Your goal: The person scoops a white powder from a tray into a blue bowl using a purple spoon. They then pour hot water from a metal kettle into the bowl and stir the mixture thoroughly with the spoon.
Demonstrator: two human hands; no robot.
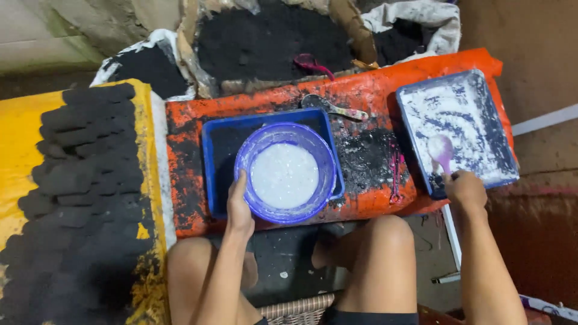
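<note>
An orange board [367, 90], smeared with black powder, was laid across a dirt floor, with sacks of black powder [265, 36] behind it and dark lumps [84, 180] spread on a yellow sheet. The rim of a purple bowl [285, 173] (set in a blue tray [220, 150]) was gripped by the left hand [239, 207]. A pink spoon [441, 150] was held by its handle in the closed right hand [465, 188], its long axis pointing away, bowl end resting in a white-dusted tray [457, 129].

Two open white sacks of black powder: sack [129, 57] at eleven o'clock, second sack [421, 21] at one.
</note>
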